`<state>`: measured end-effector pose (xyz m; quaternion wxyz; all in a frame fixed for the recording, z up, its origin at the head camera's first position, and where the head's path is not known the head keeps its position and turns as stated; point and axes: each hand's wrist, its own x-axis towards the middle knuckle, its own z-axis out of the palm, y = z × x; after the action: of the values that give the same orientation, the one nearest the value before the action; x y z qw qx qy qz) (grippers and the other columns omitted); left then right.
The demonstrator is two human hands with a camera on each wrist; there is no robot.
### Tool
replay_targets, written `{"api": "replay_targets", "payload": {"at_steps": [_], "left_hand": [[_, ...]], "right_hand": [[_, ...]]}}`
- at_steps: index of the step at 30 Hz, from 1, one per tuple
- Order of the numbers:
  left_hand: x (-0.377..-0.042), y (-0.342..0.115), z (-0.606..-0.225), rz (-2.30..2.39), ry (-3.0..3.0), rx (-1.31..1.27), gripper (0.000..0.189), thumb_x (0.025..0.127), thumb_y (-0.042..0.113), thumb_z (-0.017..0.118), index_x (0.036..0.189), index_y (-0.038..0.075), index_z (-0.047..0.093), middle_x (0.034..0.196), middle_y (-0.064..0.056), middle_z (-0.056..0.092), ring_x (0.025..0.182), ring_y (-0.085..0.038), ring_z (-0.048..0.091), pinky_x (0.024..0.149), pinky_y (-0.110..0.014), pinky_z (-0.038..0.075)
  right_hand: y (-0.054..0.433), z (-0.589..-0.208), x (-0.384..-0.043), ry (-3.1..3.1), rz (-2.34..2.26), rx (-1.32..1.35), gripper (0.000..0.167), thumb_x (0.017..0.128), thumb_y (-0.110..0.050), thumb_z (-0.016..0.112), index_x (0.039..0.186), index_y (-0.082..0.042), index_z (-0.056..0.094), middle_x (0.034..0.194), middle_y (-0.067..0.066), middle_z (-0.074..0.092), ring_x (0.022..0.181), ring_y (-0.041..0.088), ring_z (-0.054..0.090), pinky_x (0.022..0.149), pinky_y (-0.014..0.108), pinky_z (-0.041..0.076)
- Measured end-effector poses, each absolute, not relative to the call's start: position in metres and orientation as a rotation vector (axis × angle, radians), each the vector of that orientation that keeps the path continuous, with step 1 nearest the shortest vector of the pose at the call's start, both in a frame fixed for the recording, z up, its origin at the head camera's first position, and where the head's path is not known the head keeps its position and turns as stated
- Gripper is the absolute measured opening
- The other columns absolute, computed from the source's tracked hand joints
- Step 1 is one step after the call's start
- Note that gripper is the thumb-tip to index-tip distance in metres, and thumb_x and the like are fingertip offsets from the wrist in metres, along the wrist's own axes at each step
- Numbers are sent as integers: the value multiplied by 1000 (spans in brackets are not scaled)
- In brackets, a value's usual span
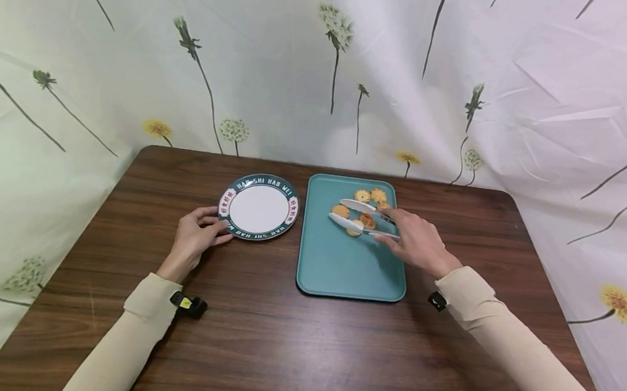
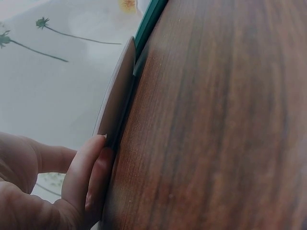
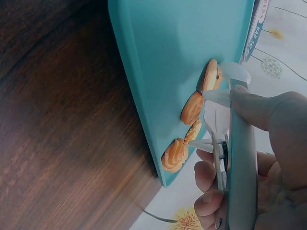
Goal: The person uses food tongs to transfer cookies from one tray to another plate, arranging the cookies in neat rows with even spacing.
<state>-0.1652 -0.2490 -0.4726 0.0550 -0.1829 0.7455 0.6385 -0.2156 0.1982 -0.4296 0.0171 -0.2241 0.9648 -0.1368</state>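
Observation:
My left hand (image 1: 196, 236) holds the near left rim of a round white plate (image 1: 258, 209), whose green border carries lettering; thumb and fingers also show at the plate edge in the left wrist view. To its right lies a teal rectangular tray (image 1: 348, 271) with several small baked cookies (image 3: 193, 108) toward its far end. Metal tongs with pale tips (image 1: 360, 206) are gripped in my right hand (image 1: 418, 240), low over the tray. Their two arms stand apart, with a brown cookie (image 1: 368, 220) between them in the head view.
Plate and tray sit side by side on a dark wooden table (image 1: 298, 351), near its back edge. Behind the table hangs a pale cloth (image 1: 281, 60) printed with dandelions. Each wrist wears a small black camera strap.

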Motion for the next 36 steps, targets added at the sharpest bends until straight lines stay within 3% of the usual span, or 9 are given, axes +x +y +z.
{"api": "replay_targets", "payload": {"at_steps": [14, 24, 36], "left_hand": [[-166, -250, -473, 1940, 2265, -551, 60, 106, 11, 59, 160, 4, 35, 135, -19, 50, 91, -4, 70, 90, -26, 66], [-167, -250, -473, 1949, 2255, -562, 60, 105, 11, 60, 160, 4, 36, 131, -17, 51, 87, -3, 70, 88, -25, 66], [-166, -250, -474, 1968, 2259, -553, 59, 105, 9, 59, 159, 1, 37, 126, -15, 51, 83, -2, 70, 86, -23, 67]], "right_hand": [[197, -429, -216, 3021, -418, -700, 60, 98, -44, 71, 148, -15, 57, 138, 15, 67, 107, 33, 72, 74, 56, 64], [200, -428, -216, 2977, -441, -664, 64, 99, -45, 71, 151, -14, 54, 142, 18, 64, 115, 37, 69, 84, 61, 64], [198, -429, -216, 2998, -453, -653, 61, 97, -43, 73, 148, -13, 58, 137, 16, 67, 108, 35, 71, 77, 58, 64]]}}
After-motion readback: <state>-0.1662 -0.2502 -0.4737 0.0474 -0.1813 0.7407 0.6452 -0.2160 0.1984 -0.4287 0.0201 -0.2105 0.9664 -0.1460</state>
